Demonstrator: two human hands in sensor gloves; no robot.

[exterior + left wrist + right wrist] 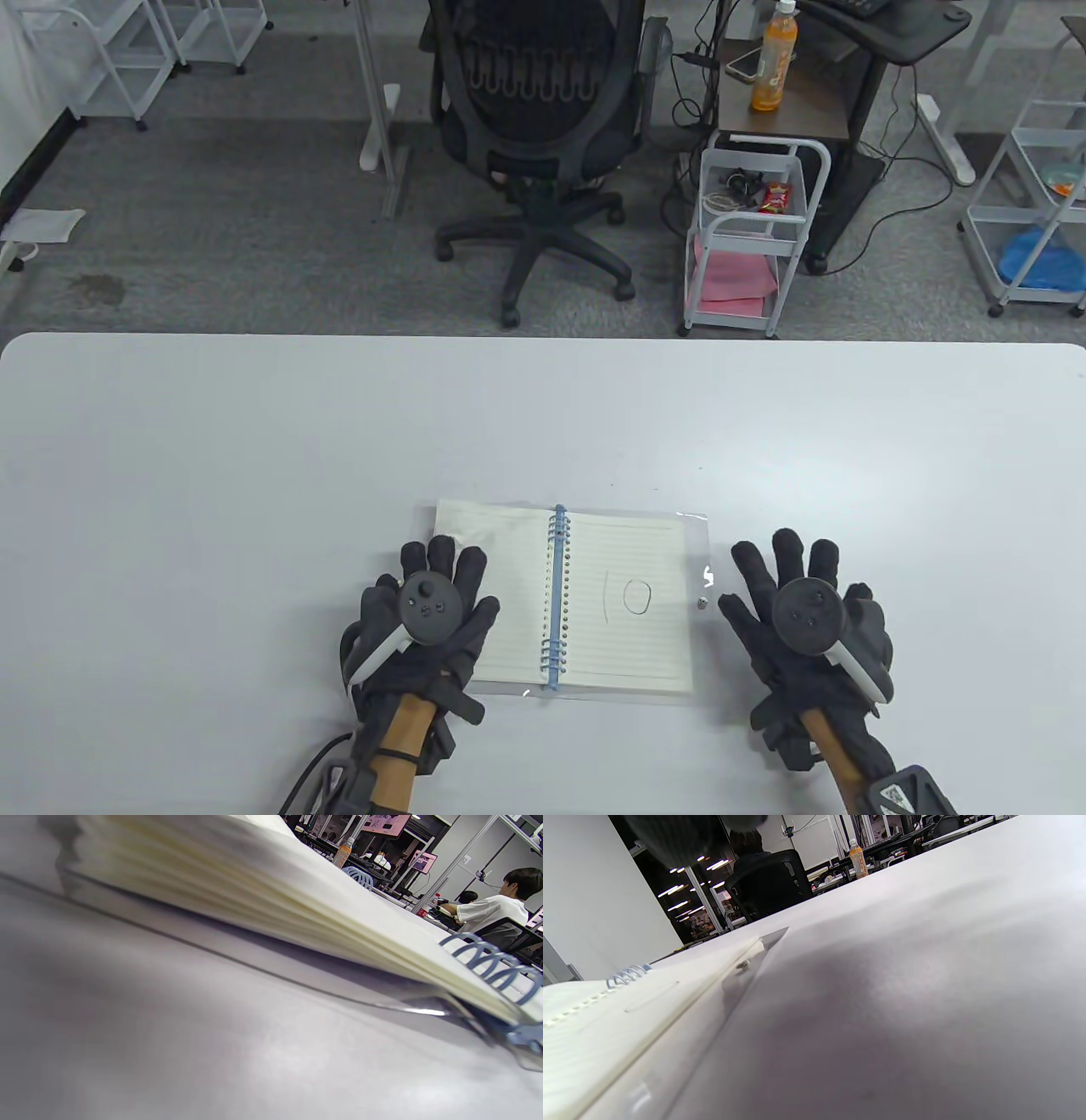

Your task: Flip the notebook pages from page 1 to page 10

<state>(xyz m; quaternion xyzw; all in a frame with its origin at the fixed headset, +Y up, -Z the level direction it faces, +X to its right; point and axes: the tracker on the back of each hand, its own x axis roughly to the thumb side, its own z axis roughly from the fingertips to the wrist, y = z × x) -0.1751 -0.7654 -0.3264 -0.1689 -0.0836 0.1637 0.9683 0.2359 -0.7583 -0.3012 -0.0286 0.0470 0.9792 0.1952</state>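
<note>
The cream lined spiral-bound notebook with blue wire rings (564,598) is lying open toward six o'clock on the white table (254,441), its right page showing a handwritten "10", so the turning is looking finished; the next move is probably only lifting away. The black-gloved left hand (428,624) is resting flat, fingers spread, on the left page. The black-gloved right hand (806,624) is lying spread on the table at three o'clock of the notebook, holding nothing. One notebook, two hands.

An office or lab: mesh office chair (536,127) at top centre, wheeled wire carts (751,238), desks, carpeted floor (237,212).
</note>
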